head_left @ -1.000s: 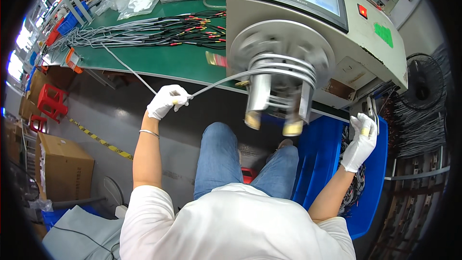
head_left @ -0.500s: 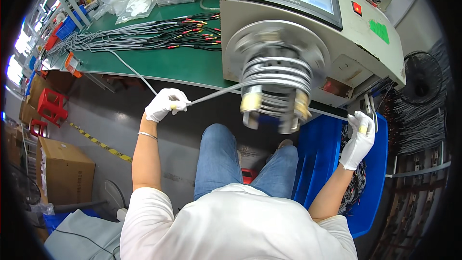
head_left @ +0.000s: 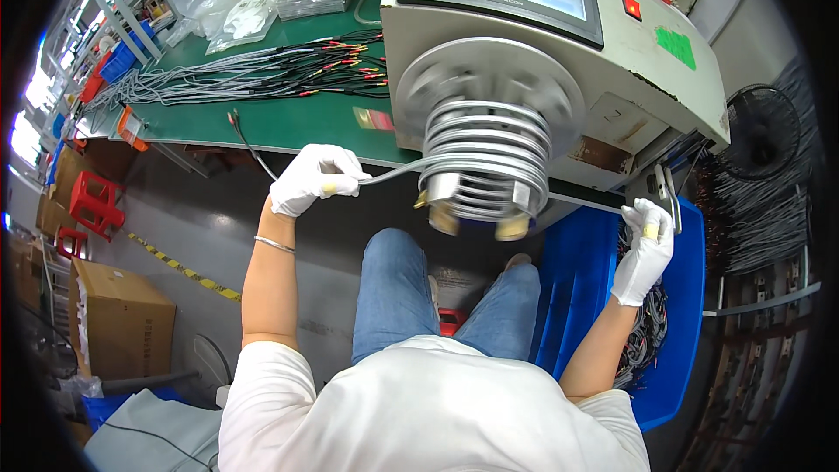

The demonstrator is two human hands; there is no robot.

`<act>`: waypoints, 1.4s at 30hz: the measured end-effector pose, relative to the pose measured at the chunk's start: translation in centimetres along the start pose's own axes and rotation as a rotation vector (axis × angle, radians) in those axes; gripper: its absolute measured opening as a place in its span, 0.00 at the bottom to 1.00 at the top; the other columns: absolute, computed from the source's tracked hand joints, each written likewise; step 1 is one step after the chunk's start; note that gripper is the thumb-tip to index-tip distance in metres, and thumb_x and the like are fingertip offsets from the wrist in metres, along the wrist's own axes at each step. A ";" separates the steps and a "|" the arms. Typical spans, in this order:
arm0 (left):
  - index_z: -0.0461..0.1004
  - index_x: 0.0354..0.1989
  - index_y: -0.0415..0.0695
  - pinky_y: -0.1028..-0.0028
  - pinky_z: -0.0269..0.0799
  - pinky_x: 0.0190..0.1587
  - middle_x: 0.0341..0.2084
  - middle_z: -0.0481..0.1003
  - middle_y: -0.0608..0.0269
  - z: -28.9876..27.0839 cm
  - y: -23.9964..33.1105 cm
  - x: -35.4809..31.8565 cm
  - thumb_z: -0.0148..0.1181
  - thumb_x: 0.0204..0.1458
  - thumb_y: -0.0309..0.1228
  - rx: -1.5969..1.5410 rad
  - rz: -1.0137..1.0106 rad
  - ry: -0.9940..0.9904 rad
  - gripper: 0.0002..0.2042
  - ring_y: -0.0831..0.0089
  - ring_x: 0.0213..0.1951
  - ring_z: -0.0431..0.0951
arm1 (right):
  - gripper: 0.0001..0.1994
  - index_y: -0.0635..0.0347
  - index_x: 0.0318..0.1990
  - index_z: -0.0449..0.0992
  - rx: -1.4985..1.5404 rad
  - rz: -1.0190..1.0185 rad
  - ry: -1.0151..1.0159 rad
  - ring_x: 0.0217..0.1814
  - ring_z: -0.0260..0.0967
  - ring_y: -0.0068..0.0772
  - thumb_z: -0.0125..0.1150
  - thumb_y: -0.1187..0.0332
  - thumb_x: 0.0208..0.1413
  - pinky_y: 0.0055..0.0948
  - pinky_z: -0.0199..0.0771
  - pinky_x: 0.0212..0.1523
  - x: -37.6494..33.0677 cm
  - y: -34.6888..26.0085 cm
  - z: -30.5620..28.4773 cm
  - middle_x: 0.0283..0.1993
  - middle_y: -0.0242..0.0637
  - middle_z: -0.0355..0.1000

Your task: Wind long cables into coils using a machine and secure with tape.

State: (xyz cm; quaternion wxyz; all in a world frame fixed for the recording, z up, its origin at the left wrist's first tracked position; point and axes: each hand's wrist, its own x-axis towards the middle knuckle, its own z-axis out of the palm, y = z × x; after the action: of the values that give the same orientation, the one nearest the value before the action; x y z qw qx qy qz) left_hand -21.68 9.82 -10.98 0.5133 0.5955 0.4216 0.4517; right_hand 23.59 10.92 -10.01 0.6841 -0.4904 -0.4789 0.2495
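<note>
Now the spinning spool [head_left: 485,162] on the grey winding machine [head_left: 559,44] carries more turns of grey cable [head_left: 398,173] than a second ago, stacked into a thick coil, so the winding looks well along. Closed around the cable, the gloved left hand [head_left: 313,179] feeds it in from nine o'clock of the spool; its loose tail trails up toward the green table [head_left: 262,118]. At four o'clock, the gloved right hand [head_left: 645,249] grips a metal lever [head_left: 666,197] above the blue bin [head_left: 682,315].

More cable [head_left: 395,175] coiled on spool [head_left: 485,157]
</note>
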 end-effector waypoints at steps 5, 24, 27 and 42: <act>0.78 0.33 0.38 0.83 0.54 0.19 0.23 0.73 0.63 2.4 1.9 1.0 0.67 0.38 0.31 -0.088 0.022 0.030 0.14 0.81 0.21 0.67 | 0.11 0.67 0.41 0.73 0.006 -0.023 -0.053 0.38 0.74 0.31 0.50 0.66 0.63 0.28 0.75 0.45 -0.3 -0.7 1.8 0.38 0.39 0.74; 0.63 0.56 0.37 0.73 0.64 0.56 0.46 0.72 0.57 12.4 -2.7 4.8 0.69 0.39 0.25 0.221 0.324 0.234 0.33 0.68 0.52 0.70 | 0.52 0.64 0.65 0.55 -0.149 -0.452 -0.715 0.61 0.61 0.40 0.73 0.44 0.36 0.37 0.59 0.63 0.2 -7.0 10.8 0.60 0.46 0.61; 0.66 0.52 0.37 0.74 0.66 0.53 0.45 0.73 0.56 13.8 -6.6 4.6 0.67 0.42 0.24 0.106 0.292 0.414 0.26 0.68 0.50 0.71 | 0.50 0.65 0.63 0.58 -0.168 -0.571 -0.787 0.58 0.65 0.43 0.76 0.49 0.32 0.37 0.62 0.60 -1.3 -7.4 11.2 0.56 0.48 0.64; 0.68 0.18 0.41 0.69 0.66 0.22 0.14 0.66 0.54 20.2 3.1 -3.9 0.64 0.47 0.30 0.927 0.273 0.088 0.12 0.56 0.17 0.68 | 0.15 0.62 0.36 0.72 -0.407 -0.569 -0.847 0.31 0.71 0.41 0.68 0.71 0.38 0.37 0.72 0.32 -10.1 -3.0 4.0 0.30 0.41 0.70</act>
State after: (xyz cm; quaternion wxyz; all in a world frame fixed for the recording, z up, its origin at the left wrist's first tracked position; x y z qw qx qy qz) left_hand -2.82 1.06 -9.67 0.1116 0.7916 0.5180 0.3043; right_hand 15.38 3.27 -11.15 0.3635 -0.3206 -0.8646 0.1325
